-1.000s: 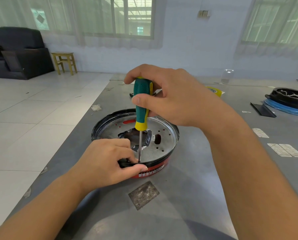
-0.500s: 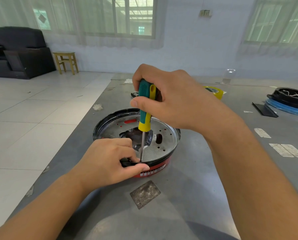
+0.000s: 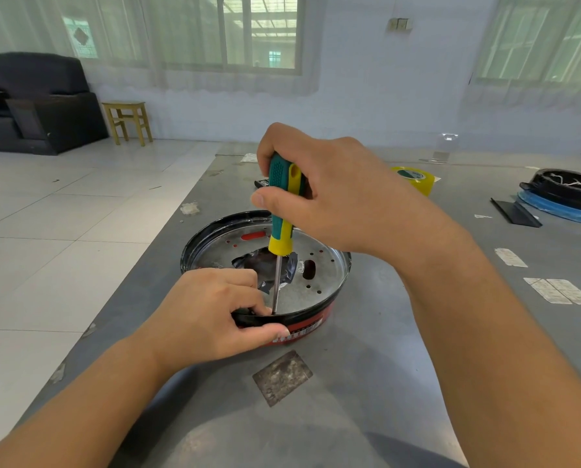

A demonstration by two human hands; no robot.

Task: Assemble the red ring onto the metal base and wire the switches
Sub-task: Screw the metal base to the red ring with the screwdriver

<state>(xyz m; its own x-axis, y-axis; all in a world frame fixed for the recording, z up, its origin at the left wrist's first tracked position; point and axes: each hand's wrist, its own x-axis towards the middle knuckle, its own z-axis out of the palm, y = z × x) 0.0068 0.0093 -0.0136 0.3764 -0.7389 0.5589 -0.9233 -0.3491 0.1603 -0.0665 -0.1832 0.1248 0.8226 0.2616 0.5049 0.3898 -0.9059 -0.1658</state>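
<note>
Clearly, my left hand pinches the red ring steady so my right hand, gripping the screwdriver, can drive what is probably a rim screw

A roll of yellow tape lies on the grey metal table. At the table's right edge a black round casing sits on a blue ring, a flat black strip beside it. Across the tiled floor stand a black armchair and a small yellow wooden stool.
</note>
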